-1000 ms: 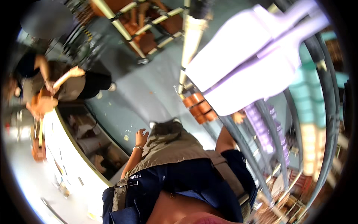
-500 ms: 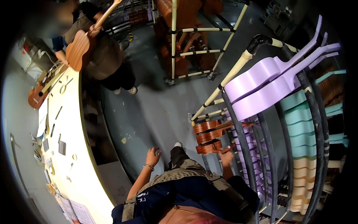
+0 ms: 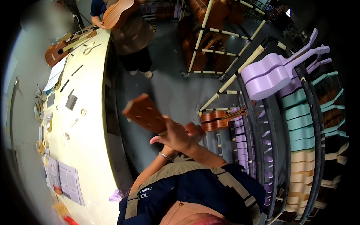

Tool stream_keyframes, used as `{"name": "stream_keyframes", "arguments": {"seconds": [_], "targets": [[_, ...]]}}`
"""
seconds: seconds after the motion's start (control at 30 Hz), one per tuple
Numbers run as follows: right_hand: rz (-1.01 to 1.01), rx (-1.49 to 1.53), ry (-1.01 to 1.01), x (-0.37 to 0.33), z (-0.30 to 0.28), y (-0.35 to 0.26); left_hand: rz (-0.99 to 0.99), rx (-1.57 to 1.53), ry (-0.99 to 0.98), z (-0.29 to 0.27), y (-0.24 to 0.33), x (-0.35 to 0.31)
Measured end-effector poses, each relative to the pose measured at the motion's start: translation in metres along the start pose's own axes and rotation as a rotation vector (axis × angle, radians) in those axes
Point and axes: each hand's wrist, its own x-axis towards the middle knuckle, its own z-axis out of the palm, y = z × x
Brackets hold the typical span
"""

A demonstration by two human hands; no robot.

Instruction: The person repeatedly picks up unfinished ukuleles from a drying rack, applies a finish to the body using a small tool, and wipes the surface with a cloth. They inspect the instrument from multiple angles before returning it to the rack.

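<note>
- One long cream workbench [image 3: 90, 157] curves down the left, strewn with small tools and papers; a co-worker stands at its far end with another instrument
- At centre, the left hand [image 3: 174, 137] is curled around the neck of a small reddish-brown wooden ukulele [image 3: 146, 112], raised over the grey floor; the right hand seems hidden behind it, so its fingers cannot be told
- The ukulele looks light, rigid, smooth-finished and dentable; the neck seems the surest hold
- On the right, a dark rack [image 3: 262, 123] holds lilac, teal and tan ukulele bodies

grey floor [image 3: 176, 93], pale workbench [image 3: 93, 146], instrument racks [image 3: 300, 123]
</note>
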Motion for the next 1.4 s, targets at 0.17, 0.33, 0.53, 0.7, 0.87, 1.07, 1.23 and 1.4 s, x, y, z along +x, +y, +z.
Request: {"name": "stream_keyframes", "arguments": {"seconds": [0.17,0.33,0.53,0.7,0.87,1.07,1.23,1.4], "targets": [[-0.226,-0.133,-0.016,0.022,0.012,-0.017,0.041,-0.746,0.492,-0.096,0.044,-0.029],[0.072,-0.225,0.02,0.025,0.047,0.064,0.282,-1.046,1.192,-0.193,0.096,-0.1],[0.748,0.965,-0.662,0.029,0.135,0.074,0.441,-1.176,1.664,-0.236,0.094,-0.197],[0.987,1.299,-0.987,0.08,0.21,0.077,0.472,-0.792,1.92,-0.221,0.116,-0.171],[1.099,1.386,-1.183,0.116,0.261,0.073,0.011,-0.195,2.066,-0.21,0.11,-0.109],[1.124,1.332,-1.279,0.142,0.291,0.08,-0.047,-0.072,2.208,-0.201,0.099,-0.075],[1.162,1.247,-1.322,0.155,0.309,0.083,-0.061,-0.025,2.246,-0.201,0.092,-0.069],[1.031,1.227,-1.353,0.154,0.316,0.055,0.054,-0.141,2.354,-0.212,0.087,-0.102]]}}
